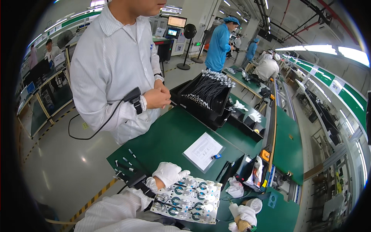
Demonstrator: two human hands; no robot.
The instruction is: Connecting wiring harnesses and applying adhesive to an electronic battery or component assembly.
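Note:
A pale panel (193, 203) lies on the green table in front of me, set with several round teal parts, clear domed pieces and black wires. My left hand (170, 174), in a white glove, rests at the panel's far left corner with one finger stretched out along the edge; the other fingers show only in part. A black device (139, 181) is strapped to that wrist. At the lower right, beside the panel, is my right hand (244, 216), also white-gloved with bare fingertips, closed next to a white rounded object. What it holds is not clear.
Black bins (205, 104) full of black cables stand at the far side. A paper sheet (203, 150) bears a small blue item (216, 156). A black box (247, 170) and crumpled white bag (235, 188) lie right. Another person (116, 69) stands at the table's far left.

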